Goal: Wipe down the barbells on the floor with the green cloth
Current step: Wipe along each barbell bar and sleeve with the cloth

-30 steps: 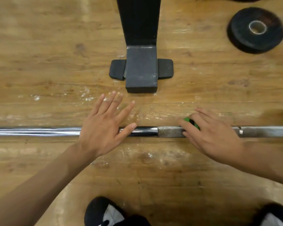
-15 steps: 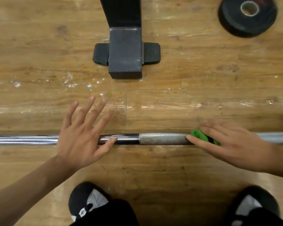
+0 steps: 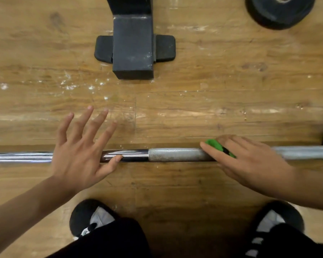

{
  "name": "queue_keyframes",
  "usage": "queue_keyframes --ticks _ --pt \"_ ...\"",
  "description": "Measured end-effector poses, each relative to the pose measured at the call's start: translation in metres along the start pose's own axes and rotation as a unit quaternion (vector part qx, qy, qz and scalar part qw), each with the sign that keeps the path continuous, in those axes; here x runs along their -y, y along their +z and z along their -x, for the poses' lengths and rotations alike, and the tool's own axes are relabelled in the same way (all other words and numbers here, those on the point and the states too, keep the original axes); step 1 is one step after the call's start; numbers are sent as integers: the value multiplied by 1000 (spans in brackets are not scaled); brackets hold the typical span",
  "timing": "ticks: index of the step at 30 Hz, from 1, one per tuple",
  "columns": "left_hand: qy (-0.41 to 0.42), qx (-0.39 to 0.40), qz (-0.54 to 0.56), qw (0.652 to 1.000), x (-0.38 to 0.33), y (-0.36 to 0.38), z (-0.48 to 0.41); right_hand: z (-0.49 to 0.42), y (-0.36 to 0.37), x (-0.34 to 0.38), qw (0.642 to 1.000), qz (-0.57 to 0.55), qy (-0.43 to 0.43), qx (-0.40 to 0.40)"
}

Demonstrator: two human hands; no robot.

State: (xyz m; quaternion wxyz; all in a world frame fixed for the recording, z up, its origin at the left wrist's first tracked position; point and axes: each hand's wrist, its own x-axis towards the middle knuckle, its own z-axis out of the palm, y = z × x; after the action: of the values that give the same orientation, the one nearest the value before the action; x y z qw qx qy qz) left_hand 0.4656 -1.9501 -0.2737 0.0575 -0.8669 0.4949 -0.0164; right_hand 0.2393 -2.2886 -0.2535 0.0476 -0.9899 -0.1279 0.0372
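Head view: left hand (image 3: 78,157) splayed, thumb on barbell (image 3: 175,155); right hand (image 3: 250,161) grips green cloth (image 3: 215,145) around it.

The bar (image 3: 175,155) runs out of view at both ends, blurs past the right hand (image 3: 250,162), which covers most of the cloth (image 3: 215,145) on it, and passes hidden under the left hand (image 3: 78,153), while beyond the bar the plate (image 3: 278,12) and post (image 3: 132,47) are cut by the top edge.

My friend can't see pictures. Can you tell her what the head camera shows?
A person's right hand holds a green cloth against a steel barbell lying on a wooden floor. The left hand lies over the bar, fingers spread.
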Motion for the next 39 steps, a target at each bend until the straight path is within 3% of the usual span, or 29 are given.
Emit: queue_keyframes --ticks 5,9,12,18,22,27,33,39 --pt "-4 28 -1 1000 2 -4 -10 -63 11 49 996 -35 70 -36" --pt "0 37 0 999 8 -4 -19 -132 18 98 993 -82 65 -54" --pt "-8 24 13 1000 10 -1 -25 -103 9 64 995 -71 18 -61" --pt "-5 -13 28 1000 14 -3 -37 18 -10 -58 998 -25 55 -7" --pt "-17 0 26 1000 16 -4 -47 -39 3 -14 994 -34 88 -60" --pt "-16 15 18 1000 23 -2 -56 -162 24 77 987 -73 54 -131" --pt "-21 93 70 993 33 -21 -57 -160 32 53 986 -25 -35 -161" --pt "-80 114 63 988 42 -72 -20 -168 23 44 988 -57 -35 -140"
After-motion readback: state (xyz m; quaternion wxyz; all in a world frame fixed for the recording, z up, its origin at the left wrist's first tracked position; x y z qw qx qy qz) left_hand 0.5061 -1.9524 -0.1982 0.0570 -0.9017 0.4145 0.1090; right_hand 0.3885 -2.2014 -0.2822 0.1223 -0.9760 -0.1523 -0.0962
